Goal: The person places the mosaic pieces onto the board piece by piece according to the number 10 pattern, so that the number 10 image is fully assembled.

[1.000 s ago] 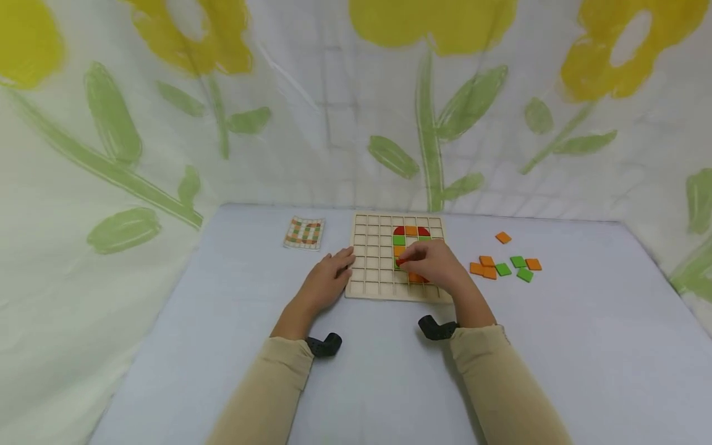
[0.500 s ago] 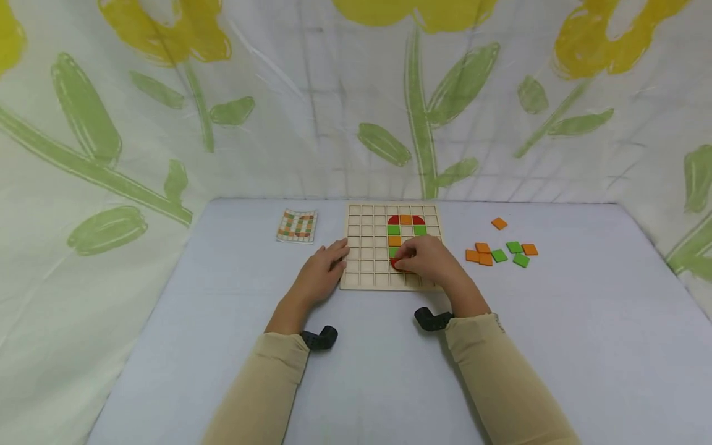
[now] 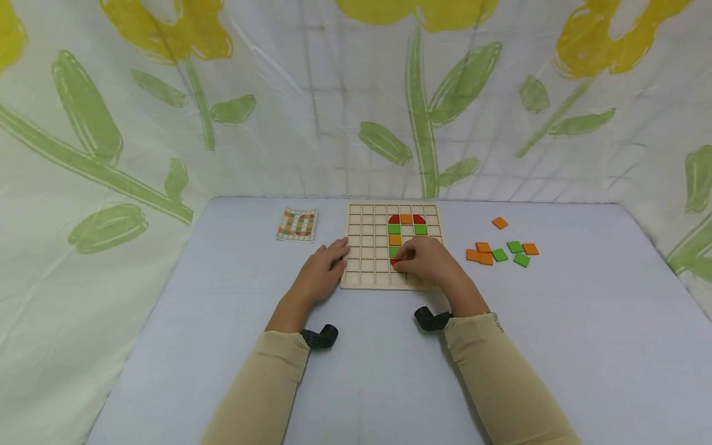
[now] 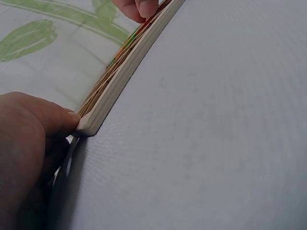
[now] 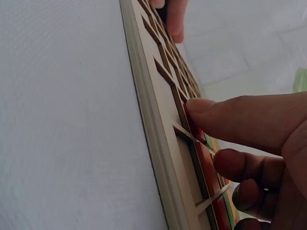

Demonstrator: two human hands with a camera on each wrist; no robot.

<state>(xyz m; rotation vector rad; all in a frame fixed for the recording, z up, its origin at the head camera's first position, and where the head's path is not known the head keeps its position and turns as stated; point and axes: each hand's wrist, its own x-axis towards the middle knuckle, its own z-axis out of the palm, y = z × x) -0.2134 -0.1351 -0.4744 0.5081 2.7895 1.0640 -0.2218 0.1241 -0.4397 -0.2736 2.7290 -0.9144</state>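
My right hand [image 3: 428, 259] is over the lower right part of a wooden grid board [image 3: 368, 272], fingers bent. Its thumb tip rests on a red tile [image 5: 193, 125] with a rounded corner, down in a cell at the lower left of a ring of tiles. Green tiles [image 3: 394, 252], an orange tile [image 3: 395, 240] and two rounded red tiles [image 3: 419, 219] form the ring's left side and top; the hand covers part of the rest. My left hand [image 3: 318, 272] lies at the board's left edge with fingers extended, its thumb touching the near corner [image 4: 86, 127].
A pattern card [image 3: 297, 225] with a coloured grid lies left of the board. Loose orange tiles [image 3: 486, 259] and green tiles [image 3: 515, 247] are scattered to the right, with one orange tile [image 3: 500, 222] farther back. A flowered curtain [image 3: 267, 148] hangs behind the table.
A second ago the right hand pinched the red tile beside the lower green tile; it has since moved slightly nearer and the tile sits in the cell below. The left hand stays at the edge.
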